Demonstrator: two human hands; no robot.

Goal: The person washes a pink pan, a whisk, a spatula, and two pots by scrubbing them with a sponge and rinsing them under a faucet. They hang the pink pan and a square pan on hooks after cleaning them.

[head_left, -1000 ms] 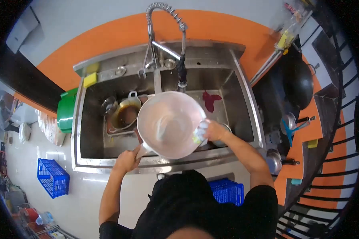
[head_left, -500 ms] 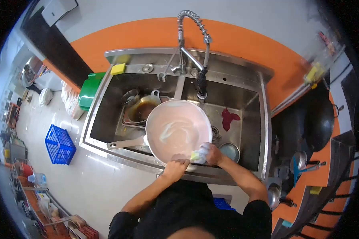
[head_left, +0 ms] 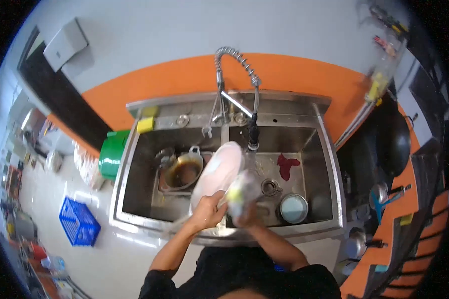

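A wide frying pan (head_left: 217, 172) with a pale pink inside is tilted steeply over the sink's divider. My left hand (head_left: 208, 211) is closed around its near rim. Against the pan's right side, blurred by motion, is a soapy yellow-and-white sponge (head_left: 240, 190), with my right hand (head_left: 248, 218) closed on it. The pan's handle is smeared at the lower left, beyond my left wrist. In the left basin sits a pot (head_left: 184, 173) with brown liquid. The right basin holds a dark red cloth (head_left: 287, 166) and a round container (head_left: 294, 208) of cloudy liquid.
A spring-neck faucet (head_left: 254, 132) hangs over the right basin near the divider. A yellow sponge (head_left: 145, 125) lies on the left back ledge. A green bin (head_left: 113, 154) and a blue crate (head_left: 79, 222) stand left of the sink; a wok (head_left: 395, 142) hangs at the right.
The pan has gone from lying nearly face-up to a steep tilt, its face turned to the right. Both hands stay with it, the right sweeping the sponge along its side. The camera view has shifted up.
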